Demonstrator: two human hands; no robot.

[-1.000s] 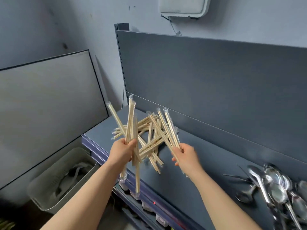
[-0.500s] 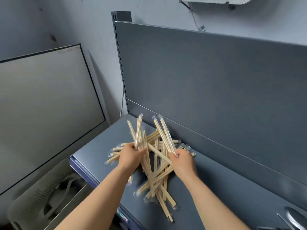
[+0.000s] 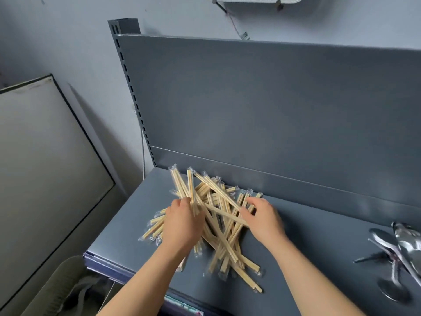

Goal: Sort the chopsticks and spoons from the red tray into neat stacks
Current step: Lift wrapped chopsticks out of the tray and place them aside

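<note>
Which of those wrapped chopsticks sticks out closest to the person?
The chopstick pair at the pile's lower right. Its tip reaches nearer the shelf's front edge than any other, past the tangle under the left hand and right hand.

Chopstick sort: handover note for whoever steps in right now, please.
Left hand: on the chopsticks, fingers curled around a few.
Right hand: fingers spread on the pile's right side, pinching one pair.
Chopsticks: wrapped, criss-crossed in a loose heap on the grey shelf.
Spoons: jumbled at the shelf's right edge, untouched.
Done: both kinds separated.
Left: align the chopsticks, then stack the spoons.
</note>
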